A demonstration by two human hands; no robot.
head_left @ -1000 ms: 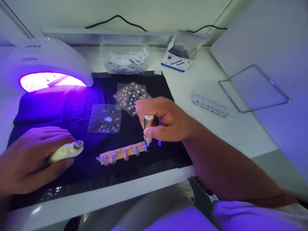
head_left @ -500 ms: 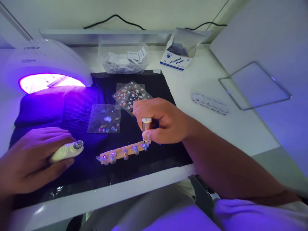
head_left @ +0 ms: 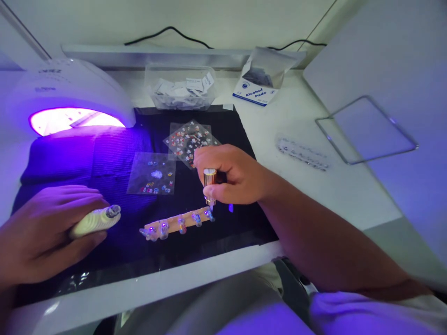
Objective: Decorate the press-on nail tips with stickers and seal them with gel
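R hand [head_left: 237,174] gripping gold brush cap [head_left: 209,177] over nail strip [head_left: 178,222] on black mat [head_left: 240,135]. L hand [head_left: 45,232] clasping cream tool [head_left: 96,219]. Clear tub [head_left: 181,88] holding pad sachets; alcohol pads box [head_left: 260,83] sitting open on counter [head_left: 314,186].

Upright gold-capped brush [head_left: 209,179] over rightmost nail of wooden nail strip [head_left: 178,222].

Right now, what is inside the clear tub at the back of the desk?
The clear tub holds a loose heap of small white paper packets; their print is too small to read, and whatever lies beneath the top layer is covered.
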